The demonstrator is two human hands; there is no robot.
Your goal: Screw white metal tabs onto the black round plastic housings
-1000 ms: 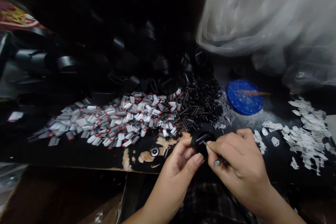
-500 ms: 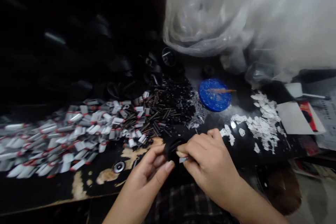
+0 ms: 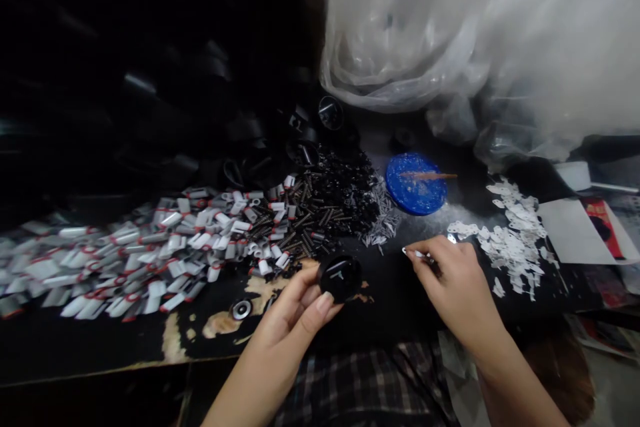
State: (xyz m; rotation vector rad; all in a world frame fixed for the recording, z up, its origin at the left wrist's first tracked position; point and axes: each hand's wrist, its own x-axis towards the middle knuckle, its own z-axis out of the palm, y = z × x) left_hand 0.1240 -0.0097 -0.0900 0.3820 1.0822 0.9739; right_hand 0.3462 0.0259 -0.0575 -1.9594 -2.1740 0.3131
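Note:
My left hand [image 3: 295, 310] pinches a round black plastic cap [image 3: 341, 276] between thumb and fingers, just above the worn black tabletop [image 3: 395, 293]. My right hand [image 3: 450, 280] is a little to the right of it, fingers closed on a thin tool with a pale tip [image 3: 411, 253] that points left toward a small heap of thin silver pins [image 3: 383, 223]. The two hands are apart.
A long heap of white-and-red clips [image 3: 150, 257] lies at left, dark springs and small black parts [image 3: 330, 207] in the middle, and black caps [image 3: 280, 140] behind. A blue lid with a stick [image 3: 415, 183], white flat pieces [image 3: 510, 240], plastic bags [image 3: 475, 33] and a lone metal ring [image 3: 241, 309] surround them.
My right hand has drawn away from the black cap and moved right and up with the tool. The left hand still holds the cap. The camera view swung to the right.

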